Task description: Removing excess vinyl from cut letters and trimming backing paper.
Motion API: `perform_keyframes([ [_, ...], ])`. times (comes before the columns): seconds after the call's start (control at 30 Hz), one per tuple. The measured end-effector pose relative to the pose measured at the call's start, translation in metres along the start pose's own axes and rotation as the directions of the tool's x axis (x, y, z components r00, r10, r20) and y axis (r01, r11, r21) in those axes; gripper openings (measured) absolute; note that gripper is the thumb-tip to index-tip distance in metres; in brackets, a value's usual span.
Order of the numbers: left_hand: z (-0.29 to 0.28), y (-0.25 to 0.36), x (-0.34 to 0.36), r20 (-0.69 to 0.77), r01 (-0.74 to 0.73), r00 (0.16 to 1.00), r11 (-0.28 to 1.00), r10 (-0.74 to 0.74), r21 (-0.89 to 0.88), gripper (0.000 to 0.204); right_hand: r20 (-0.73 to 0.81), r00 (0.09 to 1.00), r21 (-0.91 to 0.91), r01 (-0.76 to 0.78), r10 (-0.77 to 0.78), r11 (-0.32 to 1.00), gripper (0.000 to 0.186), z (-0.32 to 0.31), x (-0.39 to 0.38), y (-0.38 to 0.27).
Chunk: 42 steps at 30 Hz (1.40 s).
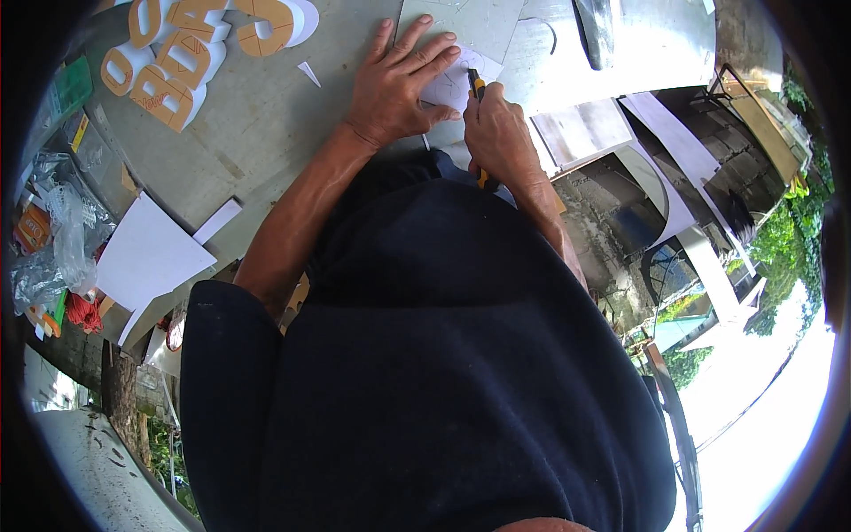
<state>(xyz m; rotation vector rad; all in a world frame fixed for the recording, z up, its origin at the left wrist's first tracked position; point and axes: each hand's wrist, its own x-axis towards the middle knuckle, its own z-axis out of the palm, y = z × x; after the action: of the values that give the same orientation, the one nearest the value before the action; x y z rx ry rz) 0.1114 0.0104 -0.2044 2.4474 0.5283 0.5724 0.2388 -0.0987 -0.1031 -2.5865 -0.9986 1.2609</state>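
My left hand (395,96) lies with its fingers spread, pressing on a small white sheet (446,89) with faint lines drawn on it. The sheet rests on a grey board near the table's front edge. In my right hand (502,135) is a yellow and black utility knife (478,87), gripped with its tip pointing away from me. The tip is at the right part of the sheet, close to the drawn lines; I cannot tell whether the blade touches it. A thin white sliver shows below my left thumb.
Thick white letters with tan faces (182,75) lie at the far left of the grey table (226,133), near a pointed white scrap (309,74). Left are a large white sheet (152,244) and clear plastic bags (73,213). White offcut panels (585,133) lean at right.
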Motion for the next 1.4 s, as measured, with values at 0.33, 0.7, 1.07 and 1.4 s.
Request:
perform_keyframes([
  [0.33,-0.003,0.007,0.002,0.031,0.018,0.999,0.999,-0.017,-0.032,0.077,0.148,0.983,0.237,-0.142,0.109,0.961,0.032,-0.047,-0.006,-0.002],
  [0.7,-0.007,0.005,0.002,0.071,0.022,0.997,0.998,-0.018,-0.058,0.08,-0.113,0.947,-0.166,0.279,-0.299,0.946,0.023,-0.021,-0.009,0.055],
  [1.07,-0.005,0.005,0.0,0.076,0.025,0.997,0.997,-0.019,-0.068,0.083,-0.085,0.927,-0.241,0.336,-0.365,0.911,0.023,-0.011,0.008,0.049],
  [1.4,-0.006,0.004,0.0,0.079,0.023,0.997,0.998,-0.018,-0.057,0.083,-0.07,0.932,-0.233,0.332,-0.357,0.914,0.022,-0.012,0.009,0.044],
])
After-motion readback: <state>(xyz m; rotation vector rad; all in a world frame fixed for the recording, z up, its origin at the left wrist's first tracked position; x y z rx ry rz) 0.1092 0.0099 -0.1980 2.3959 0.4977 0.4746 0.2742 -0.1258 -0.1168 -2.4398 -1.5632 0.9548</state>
